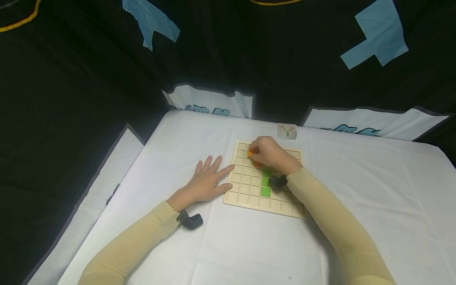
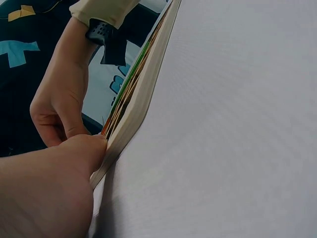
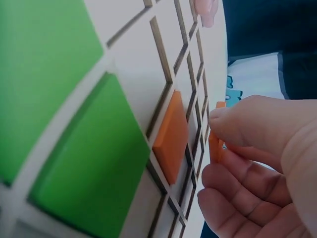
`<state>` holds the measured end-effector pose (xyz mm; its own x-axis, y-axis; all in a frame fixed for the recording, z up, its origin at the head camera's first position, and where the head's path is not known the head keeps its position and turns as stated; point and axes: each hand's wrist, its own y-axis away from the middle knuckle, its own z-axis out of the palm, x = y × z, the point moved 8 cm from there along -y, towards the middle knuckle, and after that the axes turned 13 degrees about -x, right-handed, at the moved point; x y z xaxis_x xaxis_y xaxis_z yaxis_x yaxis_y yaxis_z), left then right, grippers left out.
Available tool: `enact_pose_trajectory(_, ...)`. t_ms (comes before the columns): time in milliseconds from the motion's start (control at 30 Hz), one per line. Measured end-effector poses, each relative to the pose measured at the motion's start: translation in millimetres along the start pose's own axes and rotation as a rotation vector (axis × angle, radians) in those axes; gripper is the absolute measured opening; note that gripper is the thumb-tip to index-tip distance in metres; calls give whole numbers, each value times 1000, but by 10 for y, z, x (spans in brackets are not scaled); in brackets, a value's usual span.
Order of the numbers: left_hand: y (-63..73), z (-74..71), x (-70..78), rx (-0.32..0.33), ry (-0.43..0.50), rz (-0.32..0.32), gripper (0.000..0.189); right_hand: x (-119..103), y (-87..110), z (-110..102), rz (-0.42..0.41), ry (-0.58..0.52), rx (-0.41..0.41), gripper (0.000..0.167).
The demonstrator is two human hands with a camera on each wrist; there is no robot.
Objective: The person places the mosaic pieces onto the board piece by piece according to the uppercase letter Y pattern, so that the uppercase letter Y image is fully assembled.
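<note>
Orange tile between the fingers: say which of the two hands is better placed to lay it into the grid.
Probably the right: the right hand pinches the orange tile over the board. The left hand holds no tile and lies spread at the board's left edge.

A pale board (image 2: 140, 101) touched at its edge by the left hand (image 2: 47, 186).
White cloth (image 2: 228, 119) is seen beneath; the right hand (image 2: 59, 106) is partly hidden behind the left.

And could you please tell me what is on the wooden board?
Three green tiles and an orange tile lie on the wooden board; the left hand touches its edge. The right hand, pinching another orange tile, and its sleeve cover part; what lies there cannot be seen.
</note>
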<state>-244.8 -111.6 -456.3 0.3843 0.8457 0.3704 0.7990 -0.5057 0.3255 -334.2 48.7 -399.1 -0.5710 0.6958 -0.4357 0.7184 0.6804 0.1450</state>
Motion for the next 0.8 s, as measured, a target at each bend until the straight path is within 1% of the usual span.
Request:
enact_pose_trajectory(167, -2, -6, -6, 4, 4, 4, 66, 21, -77, 37, 20, 1, -32, 17)
enact_pose_trajectory(300, -9, 5, -11, 1, -4, 2, 66, 46, -102, 68, 26, 0, -43, 20)
enact_pose_trajectory(367, -9, 6, -10, 0, -3, 2, 66, 59, -109, 78, 34, -7, -44, 18)
enact_pose_trajectory(500, -3, -2, -6, 0, -3, 2, 67, 75, -111, 85, 47, -16, -36, 9)
enact_pose_trajectory(633, 2, -6, -3, -2, 1, 2, 67, 82, -106, 84, 61, -25, -28, 18)
enact_pose_trajectory(800, 0, -8, 0, -4, 5, 5, 66, 87, -108, 89, 70, -25, -31, 19)
